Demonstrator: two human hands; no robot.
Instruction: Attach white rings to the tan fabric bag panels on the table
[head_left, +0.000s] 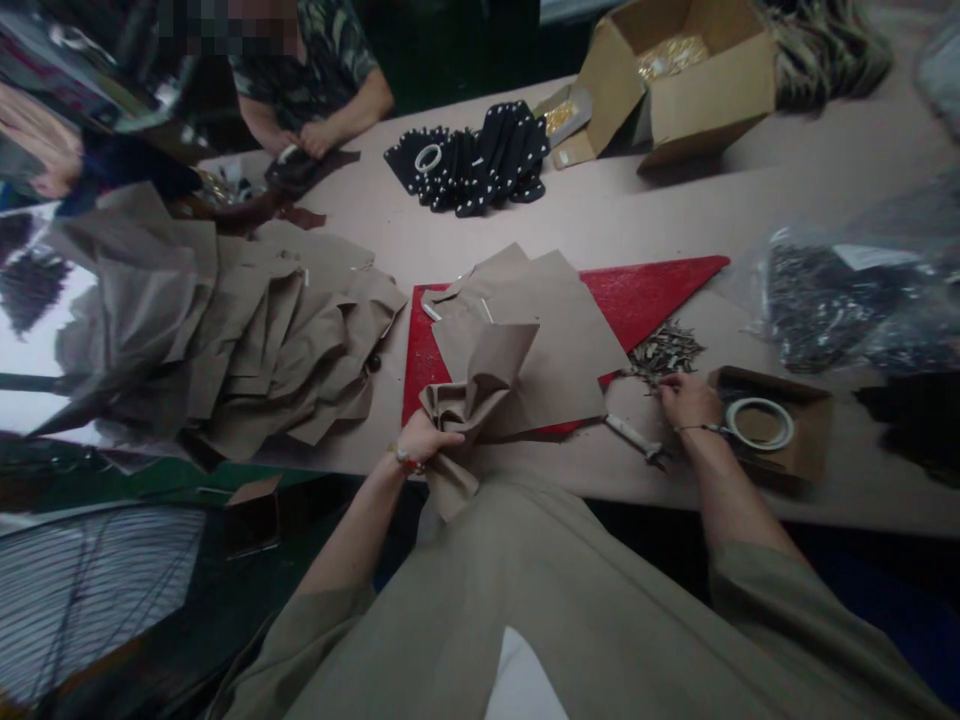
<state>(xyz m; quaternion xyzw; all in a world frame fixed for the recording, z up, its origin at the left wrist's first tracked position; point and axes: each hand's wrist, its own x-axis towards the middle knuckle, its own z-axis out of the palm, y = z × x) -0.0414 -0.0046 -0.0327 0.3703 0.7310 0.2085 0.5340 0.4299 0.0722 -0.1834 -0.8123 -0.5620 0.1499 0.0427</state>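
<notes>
Here, a bunched tan fabric piece [480,395] is being clenched in the left hand [424,440] over the red board [645,290], while small metal bits [664,350] on the bench [637,210] are being pinched by the right hand [686,400].

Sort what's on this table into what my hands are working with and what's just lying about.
In hand: tan fabric piece gripped by left hand; small metal bits under right hand; red board.

Lying about: tape roll, cardboard box, black pieces, tan fabric pile.
</notes>
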